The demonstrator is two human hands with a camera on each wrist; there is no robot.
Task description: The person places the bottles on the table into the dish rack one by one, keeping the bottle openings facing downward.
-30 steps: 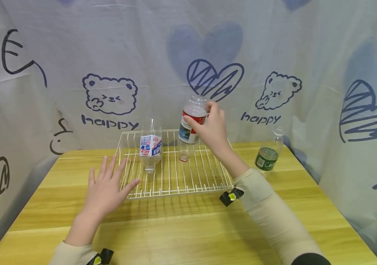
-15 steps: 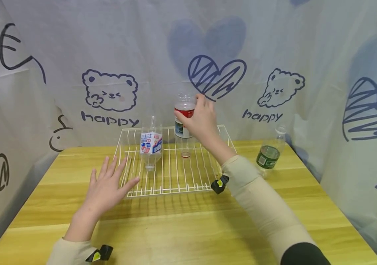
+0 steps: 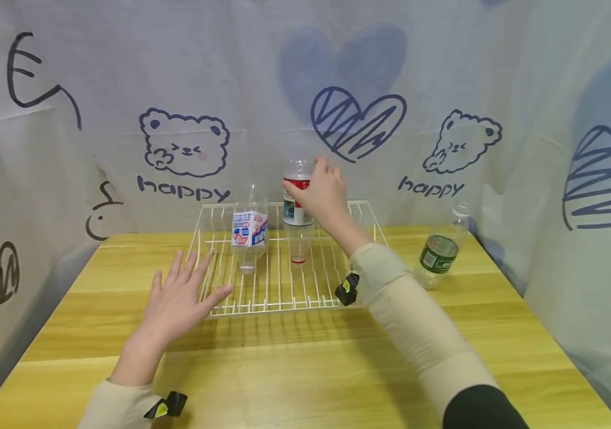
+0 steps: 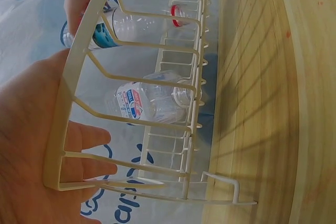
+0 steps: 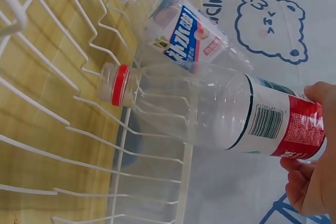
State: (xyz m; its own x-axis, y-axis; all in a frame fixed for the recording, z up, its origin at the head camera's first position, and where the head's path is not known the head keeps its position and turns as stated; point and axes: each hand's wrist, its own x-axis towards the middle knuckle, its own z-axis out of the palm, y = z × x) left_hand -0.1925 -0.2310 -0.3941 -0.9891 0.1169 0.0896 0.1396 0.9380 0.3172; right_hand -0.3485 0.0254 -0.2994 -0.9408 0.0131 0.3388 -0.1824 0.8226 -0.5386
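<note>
My right hand (image 3: 325,193) grips a clear plastic bottle (image 3: 298,205) with a red and white label near its base. The bottle is upside down, its red-ringed neck (image 5: 119,85) pointing down among the wires of a white wire rack (image 3: 284,308). Whether the neck touches the wires, I cannot tell. Left of it, another clear bottle (image 3: 250,228) with a white, blue and red label stands neck-down in the rack. At the rack's left front corner is my left hand (image 3: 176,301), fingers straight and spread; in the left wrist view it lies against the rim (image 4: 65,93).
A clear bottle with a green label (image 3: 439,254) stands upright on the wooden table (image 3: 294,369), right of the rack. Behind the table hangs a pale curtain (image 3: 262,71) printed with bears and hearts.
My right hand has moved left and slightly down, bringing the upside-down bottle over and into the rack's middle. The left hand stays at the rack's corner.
</note>
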